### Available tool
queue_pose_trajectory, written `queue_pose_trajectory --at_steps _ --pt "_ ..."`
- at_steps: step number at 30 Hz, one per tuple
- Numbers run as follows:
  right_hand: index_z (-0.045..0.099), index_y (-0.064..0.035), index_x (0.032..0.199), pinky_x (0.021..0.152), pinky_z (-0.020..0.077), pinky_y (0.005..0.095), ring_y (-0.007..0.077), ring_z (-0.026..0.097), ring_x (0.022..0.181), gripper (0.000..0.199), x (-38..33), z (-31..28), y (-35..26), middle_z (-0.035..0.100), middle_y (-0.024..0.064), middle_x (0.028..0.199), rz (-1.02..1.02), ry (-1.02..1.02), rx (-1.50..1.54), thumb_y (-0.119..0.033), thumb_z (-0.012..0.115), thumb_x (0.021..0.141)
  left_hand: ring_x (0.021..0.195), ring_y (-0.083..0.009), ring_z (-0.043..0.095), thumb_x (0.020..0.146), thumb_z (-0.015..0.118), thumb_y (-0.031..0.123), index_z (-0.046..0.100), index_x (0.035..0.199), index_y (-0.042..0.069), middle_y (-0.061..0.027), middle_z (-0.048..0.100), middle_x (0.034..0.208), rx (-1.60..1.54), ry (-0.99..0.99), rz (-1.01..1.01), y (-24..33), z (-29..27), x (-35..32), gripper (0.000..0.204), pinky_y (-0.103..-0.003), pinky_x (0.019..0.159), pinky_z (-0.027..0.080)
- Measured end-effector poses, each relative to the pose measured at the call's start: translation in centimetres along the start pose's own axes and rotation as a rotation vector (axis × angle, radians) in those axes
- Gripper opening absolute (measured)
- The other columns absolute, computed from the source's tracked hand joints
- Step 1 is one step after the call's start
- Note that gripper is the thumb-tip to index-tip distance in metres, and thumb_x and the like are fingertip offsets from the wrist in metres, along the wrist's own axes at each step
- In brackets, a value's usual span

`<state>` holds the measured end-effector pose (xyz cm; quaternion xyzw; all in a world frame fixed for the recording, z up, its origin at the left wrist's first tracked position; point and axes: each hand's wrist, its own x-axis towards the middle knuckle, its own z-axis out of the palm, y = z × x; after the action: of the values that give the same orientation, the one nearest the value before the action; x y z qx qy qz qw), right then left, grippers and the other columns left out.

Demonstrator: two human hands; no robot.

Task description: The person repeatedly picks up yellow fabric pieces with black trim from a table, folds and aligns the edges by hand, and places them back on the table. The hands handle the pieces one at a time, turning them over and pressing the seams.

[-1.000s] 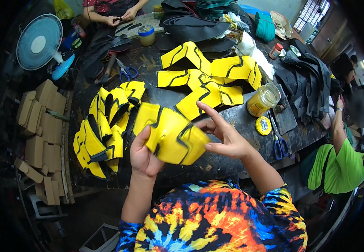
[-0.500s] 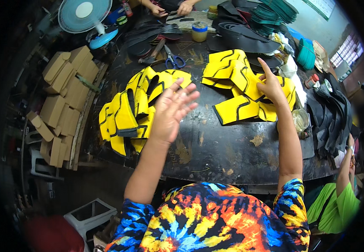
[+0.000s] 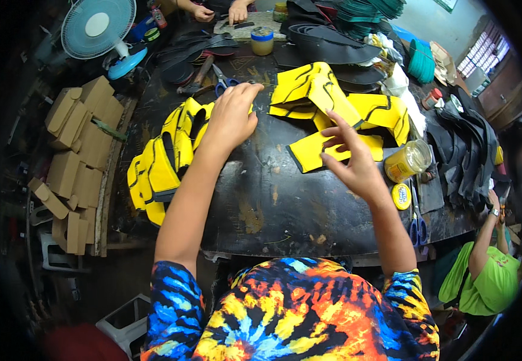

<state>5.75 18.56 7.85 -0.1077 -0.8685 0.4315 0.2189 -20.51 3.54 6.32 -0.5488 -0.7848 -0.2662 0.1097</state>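
My left hand (image 3: 232, 115) rests with fingers curled on the top of a stack of folded yellow pieces with black lines (image 3: 163, 157) at the left of the dark worktable (image 3: 273, 204). My right hand (image 3: 352, 157) hovers with fingers spread over a flat yellow piece (image 3: 309, 151) at the near edge of a second pile of yellow pieces (image 3: 333, 102). Neither hand grips anything that I can see.
A glass jar of yellow paste (image 3: 407, 160), its yellow lid (image 3: 401, 196) and blue-handled scissors (image 3: 416, 222) lie right of my hand. Black rubber pieces (image 3: 466, 150) cover the right and back. Cardboard boxes (image 3: 77, 150) and a fan (image 3: 98, 27) stand left. Other people work nearby.
A second ago both hands held a folded yellow piece. It now lies on the left stack, under my left hand. My right hand has come back from the far pile toward the flat piece.
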Motion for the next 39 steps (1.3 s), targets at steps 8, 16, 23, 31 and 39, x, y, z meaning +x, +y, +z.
queue_pose_trajectory --at_steps 8,16,23,31,39 --pt "0.035 -0.0111 0.159 0.093 0.0519 0.0332 0.0187 0.067 0.105 0.080 -4.9 0.1 -1.9 0.065 0.0126 0.124 0.052 -0.103 0.226 -0.004 0.072 0.089 0.124 -0.0310 0.057 0.074 0.081 0.032 0.064 0.128 0.009 -0.0114 0.067 0.126 0.561 -0.629 -0.144 -2.8 2.2 5.3 0.061 -0.049 0.106 0.042" --pt "0.029 -0.0088 0.162 0.097 0.0515 0.0343 0.0198 0.066 0.109 0.081 -6.8 1.2 1.0 0.065 0.0147 0.125 0.236 -0.136 0.404 -0.008 0.071 0.093 0.079 -0.0304 0.062 0.076 0.072 0.019 0.061 0.066 0.004 -0.0110 0.062 0.068 0.365 0.040 0.255 -1.6 -0.1 5.4 0.021 -0.044 0.079 0.051" --pt "-0.005 -0.0110 0.166 0.111 0.0422 0.0420 0.0259 0.062 0.123 0.107 -3.6 3.8 -1.4 0.064 0.0185 0.129 -0.074 0.225 0.600 -0.028 0.074 0.094 0.061 -0.0111 0.043 0.097 0.071 0.013 0.050 0.070 0.000 -0.0054 0.048 0.063 -0.531 0.489 -0.075 8.4 -2.8 -0.6 0.036 -0.030 0.057 0.037" --pt "0.005 -0.0146 0.167 0.092 0.0489 0.0268 0.0104 0.057 0.105 0.102 -4.3 1.3 -3.0 0.060 0.0077 0.112 0.050 0.138 0.869 0.007 0.067 0.091 0.120 -0.0201 0.065 0.096 0.075 0.017 0.054 0.138 0.000 -0.0088 0.066 0.132 -1.984 0.002 -0.483 14.3 2.2 -9.8 0.050 -0.035 0.106 0.049" --pt "0.057 -0.0088 0.143 0.109 0.0407 0.0368 0.0219 0.054 0.128 0.077 -5.1 -1.4 -1.3 0.056 0.0107 0.137 0.166 0.233 0.403 -0.023 0.090 0.075 0.120 -0.0186 0.064 0.098 0.068 0.006 0.057 0.137 0.004 -0.0071 0.066 0.132 -1.959 0.050 -0.477 14.4 3.1 -10.2 0.041 -0.036 0.105 0.050"
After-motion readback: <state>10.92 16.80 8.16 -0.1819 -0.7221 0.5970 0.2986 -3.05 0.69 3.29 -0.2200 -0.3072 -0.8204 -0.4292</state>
